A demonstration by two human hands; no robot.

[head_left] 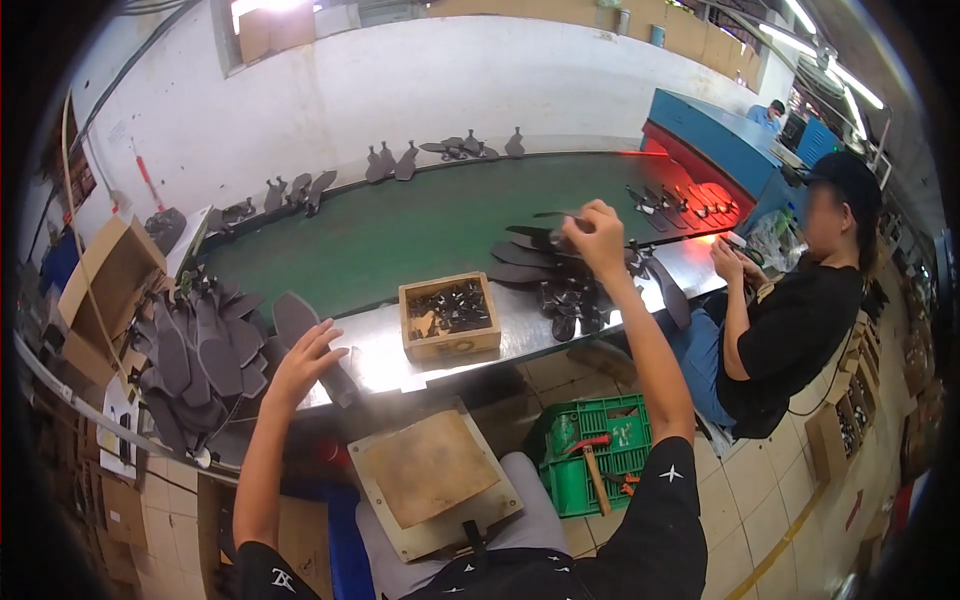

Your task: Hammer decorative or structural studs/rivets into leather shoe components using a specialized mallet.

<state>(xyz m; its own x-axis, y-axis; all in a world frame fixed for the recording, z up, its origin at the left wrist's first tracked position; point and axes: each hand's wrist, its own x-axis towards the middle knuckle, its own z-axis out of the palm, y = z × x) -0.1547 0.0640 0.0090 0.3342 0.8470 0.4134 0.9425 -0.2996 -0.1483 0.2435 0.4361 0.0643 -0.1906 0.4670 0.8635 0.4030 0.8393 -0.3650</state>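
My right hand (597, 240) is raised over the right part of the bench, its fingers pinched on a thin dark shoe insole (552, 214) seen almost edge-on. Below it lies a pile of dark insoles (522, 262), with small black heels (565, 305) at their near side. My left hand (303, 368), fingers stretched out, rests at the bench's front edge over a grey insole (294, 316); the palm hides its middle. Between my hands stands a wooden box (452, 343) of small black heel pieces. At the left is a large heap of grey insoles (195, 345).
A green conveyor belt (400, 225) runs behind the bench to a blue machine (700, 120) glowing red. A person (800, 310) sits at the right. On my lap lies a padded board (430, 470); a green crate (560, 440) with a hammer (595, 475) stands on the floor.
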